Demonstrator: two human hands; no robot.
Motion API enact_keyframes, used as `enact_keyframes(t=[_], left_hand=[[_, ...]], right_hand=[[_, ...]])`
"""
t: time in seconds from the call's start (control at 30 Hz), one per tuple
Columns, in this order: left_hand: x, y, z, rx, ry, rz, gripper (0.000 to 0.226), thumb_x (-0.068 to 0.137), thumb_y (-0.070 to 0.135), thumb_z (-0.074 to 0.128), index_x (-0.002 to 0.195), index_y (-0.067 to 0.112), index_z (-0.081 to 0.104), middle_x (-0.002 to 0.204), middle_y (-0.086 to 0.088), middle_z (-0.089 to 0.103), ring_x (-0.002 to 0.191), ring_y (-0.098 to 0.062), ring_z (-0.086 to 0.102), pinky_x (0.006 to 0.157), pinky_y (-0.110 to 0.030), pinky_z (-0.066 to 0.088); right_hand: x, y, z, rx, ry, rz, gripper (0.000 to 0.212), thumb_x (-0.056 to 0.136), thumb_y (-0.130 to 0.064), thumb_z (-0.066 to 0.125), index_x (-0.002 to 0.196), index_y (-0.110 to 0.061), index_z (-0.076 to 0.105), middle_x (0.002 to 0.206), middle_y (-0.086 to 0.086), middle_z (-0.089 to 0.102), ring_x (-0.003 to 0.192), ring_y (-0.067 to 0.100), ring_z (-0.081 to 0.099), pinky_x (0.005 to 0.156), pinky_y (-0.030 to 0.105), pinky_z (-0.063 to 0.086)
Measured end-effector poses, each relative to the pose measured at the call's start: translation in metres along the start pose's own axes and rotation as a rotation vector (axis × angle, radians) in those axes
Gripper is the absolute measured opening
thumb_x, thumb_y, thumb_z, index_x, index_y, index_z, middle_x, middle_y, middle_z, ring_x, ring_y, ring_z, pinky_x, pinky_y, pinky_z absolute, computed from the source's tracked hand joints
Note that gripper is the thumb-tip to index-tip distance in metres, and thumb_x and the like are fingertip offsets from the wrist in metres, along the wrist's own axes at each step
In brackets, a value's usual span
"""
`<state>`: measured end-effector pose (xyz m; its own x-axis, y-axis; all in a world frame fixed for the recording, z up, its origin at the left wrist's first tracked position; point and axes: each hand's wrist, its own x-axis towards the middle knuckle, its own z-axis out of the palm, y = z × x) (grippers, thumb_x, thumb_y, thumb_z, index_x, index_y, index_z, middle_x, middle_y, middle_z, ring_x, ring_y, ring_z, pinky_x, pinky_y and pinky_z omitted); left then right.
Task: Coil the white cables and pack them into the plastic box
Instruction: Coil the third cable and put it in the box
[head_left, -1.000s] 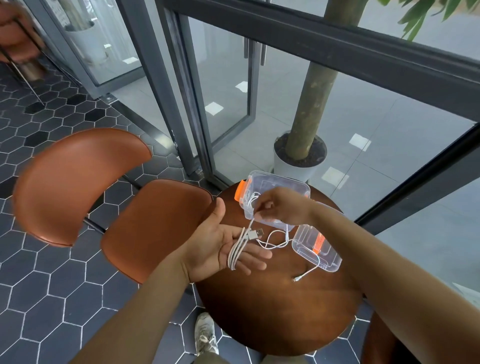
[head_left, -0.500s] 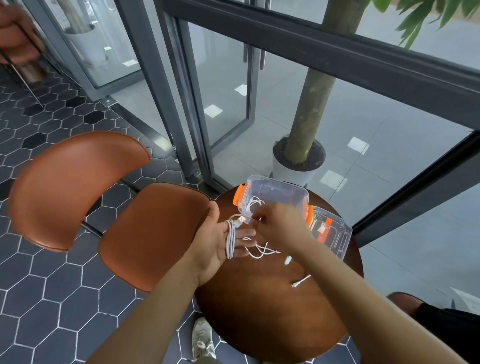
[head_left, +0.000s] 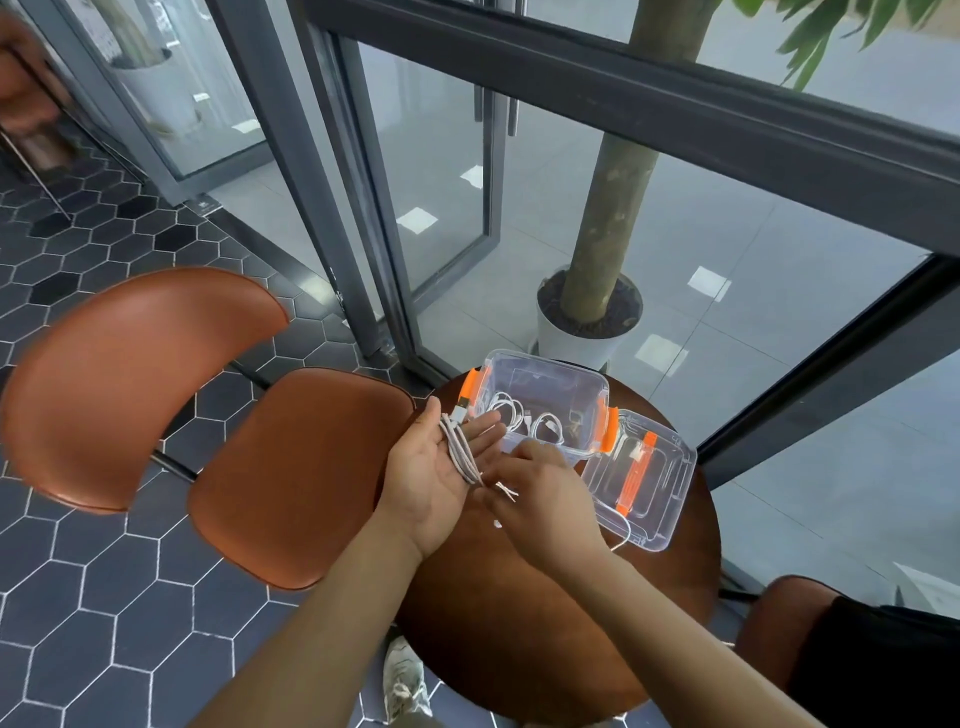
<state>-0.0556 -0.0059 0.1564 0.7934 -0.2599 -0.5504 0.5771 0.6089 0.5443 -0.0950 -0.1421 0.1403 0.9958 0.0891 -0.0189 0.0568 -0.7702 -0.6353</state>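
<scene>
My left hand (head_left: 439, 478) lies palm up over the near left edge of the round table, fingers straight. Several loops of a white cable (head_left: 460, 449) are wound across its palm, the USB plug sticking up by the thumb. My right hand (head_left: 540, 496) is just right of it, pinching the cable's loose run near the palm. The clear plastic box (head_left: 550, 371) with orange clips stands open behind the hands and holds coiled white cables (head_left: 545, 423). Its clear lid (head_left: 670, 512) with an orange handle lies flat to the right.
The round brown table (head_left: 545, 623) carries box and lid. A brown chair (head_left: 291, 467) stands to the left, another chair seat (head_left: 779, 613) at the lower right. A potted tree (head_left: 589, 322) and glass doors are behind. My shoe (head_left: 405, 680) shows under the table.
The loose cable that lay on the table has been wound up onto my left palm. My right hand moved from over the box down to beside the left palm.
</scene>
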Motion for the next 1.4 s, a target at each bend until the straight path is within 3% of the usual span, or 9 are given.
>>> enact_keyframes(t=[0.13, 0.23, 0.4, 0.5, 0.67, 0.83, 1.0, 1.3, 1.4], left_hand=[[0.005, -0.003, 0.001, -0.034, 0.005, 0.084, 0.032, 0.106, 0.021, 0.041, 0.113, 0.000, 0.064, 0.120, -0.025, 0.070, 0.108, -0.032, 0.070, 0.105, -0.044, 0.049], [0.006, -0.003, 0.003, -0.041, 0.015, 0.136, 0.027, 0.104, 0.007, 0.040, 0.103, 0.002, 0.066, 0.107, -0.022, 0.074, 0.096, -0.029, 0.075, 0.096, -0.040, 0.052], [0.003, -0.002, -0.001, -0.102, 0.007, 0.112, 0.025, 0.100, 0.008, 0.045, 0.093, 0.005, 0.069, 0.072, -0.007, 0.065, 0.066, -0.014, 0.063, 0.068, -0.025, 0.054], [0.003, -0.006, -0.005, -0.119, -0.023, 0.091, 0.011, 0.090, 0.007, 0.049, 0.087, 0.006, 0.059, 0.057, -0.003, 0.048, 0.053, -0.013, 0.046, 0.062, -0.025, 0.041], [0.003, -0.012, -0.010, -0.140, -0.091, 0.068, 0.013, 0.082, 0.004, 0.042, 0.080, 0.004, 0.056, 0.050, -0.003, 0.040, 0.046, -0.015, 0.041, 0.050, -0.027, 0.038], [0.005, -0.013, -0.018, -0.092, -0.112, 0.009, 0.017, 0.085, 0.004, 0.042, 0.081, 0.003, 0.058, 0.053, -0.006, 0.043, 0.048, -0.017, 0.043, 0.052, -0.028, 0.042], [0.004, -0.013, -0.023, -0.090, -0.118, -0.087, 0.020, 0.089, 0.006, 0.045, 0.091, 0.000, 0.064, 0.073, -0.017, 0.064, 0.067, -0.025, 0.065, 0.068, -0.035, 0.059], [0.018, -0.017, -0.016, 0.406, 0.137, -0.028, 0.022, 0.098, -0.004, 0.046, 0.090, -0.002, 0.066, 0.076, -0.013, 0.062, 0.071, -0.020, 0.059, 0.082, -0.039, 0.055], [0.022, -0.018, -0.013, 0.636, 0.192, -0.030, 0.019, 0.101, 0.010, 0.051, 0.096, 0.009, 0.070, 0.077, -0.004, 0.064, 0.075, -0.017, 0.061, 0.072, -0.034, 0.055]], right_hand=[[0.007, 0.008, 0.002, 0.022, -0.060, 0.068, 0.016, 0.090, -0.036, 0.068, 0.103, -0.033, 0.077, 0.086, -0.010, 0.074, 0.073, 0.008, 0.065, 0.068, 0.029, 0.054], [0.006, 0.012, 0.006, 0.168, -0.120, 0.152, 0.016, 0.092, -0.027, 0.066, 0.104, -0.026, 0.077, 0.086, -0.004, 0.078, 0.072, 0.011, 0.071, 0.075, 0.035, 0.060], [-0.003, 0.009, 0.008, 1.132, -0.124, 0.579, 0.021, 0.098, -0.009, 0.059, 0.109, 0.001, 0.073, 0.099, 0.021, 0.076, 0.097, 0.036, 0.074, 0.080, 0.039, 0.062], [-0.006, 0.006, 0.014, 1.339, -0.091, 0.659, 0.029, 0.100, -0.019, 0.059, 0.106, 0.007, 0.072, 0.103, 0.027, 0.074, 0.093, 0.034, 0.074, 0.082, 0.039, 0.060], [-0.004, 0.004, 0.016, 1.345, -0.056, 0.622, 0.039, 0.100, -0.029, 0.059, 0.103, 0.008, 0.071, 0.102, 0.027, 0.073, 0.086, 0.027, 0.072, 0.075, 0.034, 0.060], [0.004, 0.010, 0.012, 1.223, -0.010, 0.567, 0.016, 0.095, -0.011, 0.067, 0.105, 0.001, 0.067, 0.088, 0.020, 0.073, 0.078, 0.025, 0.072, 0.071, 0.035, 0.059], [0.007, 0.017, 0.005, 1.089, -0.045, 0.469, 0.012, 0.092, -0.003, 0.068, 0.100, 0.000, 0.076, 0.083, 0.017, 0.076, 0.072, 0.020, 0.073, 0.065, 0.024, 0.056], [0.002, 0.029, 0.014, 1.191, 0.006, 0.605, 0.013, 0.093, -0.005, 0.067, 0.100, -0.003, 0.078, 0.093, 0.019, 0.077, 0.078, 0.024, 0.072, 0.069, 0.027, 0.057], [0.003, 0.029, 0.016, 1.225, 0.058, 0.612, 0.012, 0.092, -0.004, 0.067, 0.097, -0.001, 0.078, 0.088, 0.018, 0.077, 0.074, 0.022, 0.071, 0.070, 0.031, 0.057]])
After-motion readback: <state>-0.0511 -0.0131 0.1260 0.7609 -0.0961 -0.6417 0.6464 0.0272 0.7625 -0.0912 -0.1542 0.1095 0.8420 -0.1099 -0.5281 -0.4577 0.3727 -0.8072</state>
